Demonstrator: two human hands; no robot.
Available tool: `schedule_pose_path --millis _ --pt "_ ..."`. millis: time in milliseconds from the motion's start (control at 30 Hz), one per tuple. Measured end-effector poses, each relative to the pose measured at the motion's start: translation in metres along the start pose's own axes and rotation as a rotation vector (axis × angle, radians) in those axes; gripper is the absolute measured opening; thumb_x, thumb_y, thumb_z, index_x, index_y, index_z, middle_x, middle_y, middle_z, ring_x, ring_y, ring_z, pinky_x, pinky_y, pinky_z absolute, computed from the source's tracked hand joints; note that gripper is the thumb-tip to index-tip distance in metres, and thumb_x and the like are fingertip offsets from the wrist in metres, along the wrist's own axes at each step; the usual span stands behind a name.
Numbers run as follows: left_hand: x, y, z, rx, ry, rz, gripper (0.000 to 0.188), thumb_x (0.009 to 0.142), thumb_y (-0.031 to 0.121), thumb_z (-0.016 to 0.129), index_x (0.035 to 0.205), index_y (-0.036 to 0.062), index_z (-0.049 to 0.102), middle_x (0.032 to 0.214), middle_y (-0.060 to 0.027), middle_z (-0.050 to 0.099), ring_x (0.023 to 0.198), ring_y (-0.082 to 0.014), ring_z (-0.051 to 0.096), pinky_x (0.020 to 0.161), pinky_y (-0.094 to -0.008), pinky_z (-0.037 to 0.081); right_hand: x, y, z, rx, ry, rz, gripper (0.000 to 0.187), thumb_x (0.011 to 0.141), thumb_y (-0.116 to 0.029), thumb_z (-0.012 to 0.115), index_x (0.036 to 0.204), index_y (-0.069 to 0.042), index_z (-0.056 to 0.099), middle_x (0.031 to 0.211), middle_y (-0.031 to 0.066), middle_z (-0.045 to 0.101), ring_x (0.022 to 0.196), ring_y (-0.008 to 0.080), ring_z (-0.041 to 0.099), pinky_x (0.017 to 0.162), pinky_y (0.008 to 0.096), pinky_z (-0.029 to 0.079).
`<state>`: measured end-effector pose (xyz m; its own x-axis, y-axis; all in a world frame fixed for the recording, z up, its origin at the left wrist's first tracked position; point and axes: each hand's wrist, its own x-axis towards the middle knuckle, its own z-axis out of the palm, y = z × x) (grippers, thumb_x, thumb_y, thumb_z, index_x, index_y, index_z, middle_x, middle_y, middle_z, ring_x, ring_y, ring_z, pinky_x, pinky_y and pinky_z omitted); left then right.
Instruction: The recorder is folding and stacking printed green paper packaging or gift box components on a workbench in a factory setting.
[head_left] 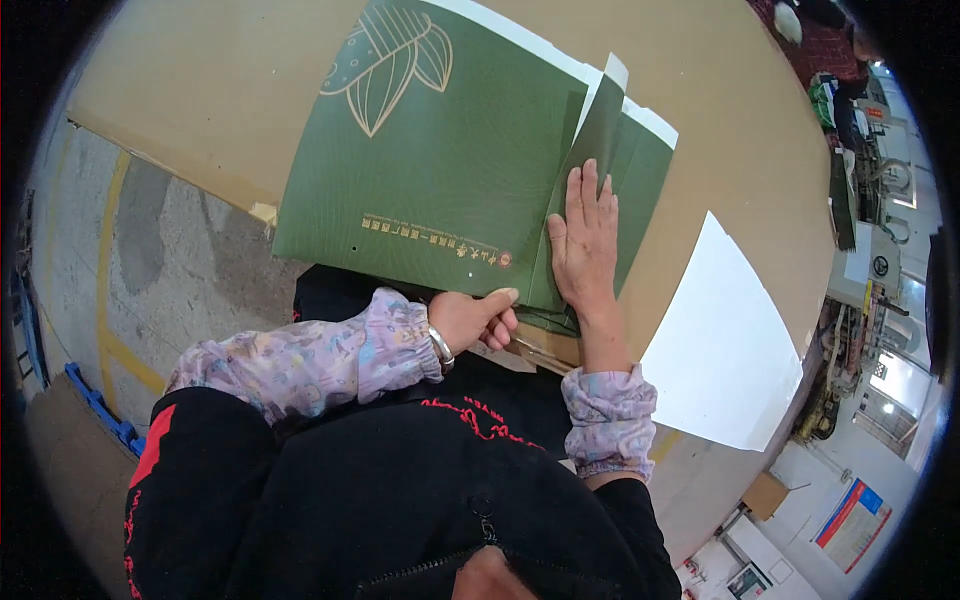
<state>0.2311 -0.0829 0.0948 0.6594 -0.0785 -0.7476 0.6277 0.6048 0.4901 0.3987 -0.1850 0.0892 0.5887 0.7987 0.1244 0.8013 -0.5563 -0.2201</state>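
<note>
A flat green paper bag blank (440,150) with a gold leaf-like drawing and gold print lies across the table's near edge, white showing along its far edge. My right hand (585,240) rests flat on its right part, fingers stretched over a folded strip (597,125) whose white-tipped far end stands up a little. At the near edge, my left hand (475,318) pinches the bag blank, thumb on top and fingers curled at the edge. Several layers show between the two hands; how they are joined is hidden.
The brown table (740,110) carries a white sheet (725,340) to the right of my right arm. Machinery (850,330) stands beyond the table on the right. A blue metal piece (105,410) lies on the concrete floor at the left, near a yellow line (110,270).
</note>
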Motion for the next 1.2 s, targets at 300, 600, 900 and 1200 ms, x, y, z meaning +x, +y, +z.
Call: schedule_pose_path --millis 300,600,900,1200 --pt "-0.002 0.001 0.0 0.0 0.01 -0.029 0.04 0.096 0.036 0.053 0.073 0.0048 0.063 0.06 -0.0025 0.06 0.051 -0.0126 0.055 0.05 -0.0251 0.045 0.02 0.009 0.004 -0.022 0.011 -0.005 0.062 0.094 -0.026 0.051 0.148 -0.007 0.027 0.157 0.0072 0.019 0.142 0.0372 0.021 0.116 0.0476 0.017" --pt "0.0 0.001 0.002 0.071 0.014 0.001 0.046 0.098 0.036 0.049 0.073 0.0006 0.063 0.061 -0.0069 0.061 0.052 -0.0155 0.057 0.053 -0.0282 0.049 0.046 0.019 0.015 -0.076 0.03 0.075 0.061 0.097 -0.034 0.044 0.149 -0.008 0.025 0.157 0.0062 0.018 0.143 0.035 0.019 0.117 0.0465 0.015" --pt "0.004 -0.006 0.002 0.075 0.03 0.068 0.044 0.098 0.034 0.05 0.073 0.0003 0.063 0.061 -0.0072 0.061 0.05 -0.0152 0.057 0.05 -0.0284 0.049 0.056 0.017 0.017 -0.114 0.021 0.116 0.059 0.098 -0.035 0.042 0.148 -0.008 0.027 0.156 0.0066 0.021 0.143 0.0335 0.02 0.117 0.0464 0.015" --pt "-0.044 0.044 -0.003 0.692 -0.284 0.503 0.026 0.093 0.026 0.058 0.097 0.0009 0.064 0.089 -0.0093 0.068 0.078 -0.0225 0.066 0.069 -0.036 0.055 0.062 0.022 0.02 -0.109 0.052 0.135 0.058 0.098 -0.035 0.041 0.148 -0.008 0.028 0.156 0.0065 0.024 0.143 0.0323 0.019 0.117 0.0469 0.013"
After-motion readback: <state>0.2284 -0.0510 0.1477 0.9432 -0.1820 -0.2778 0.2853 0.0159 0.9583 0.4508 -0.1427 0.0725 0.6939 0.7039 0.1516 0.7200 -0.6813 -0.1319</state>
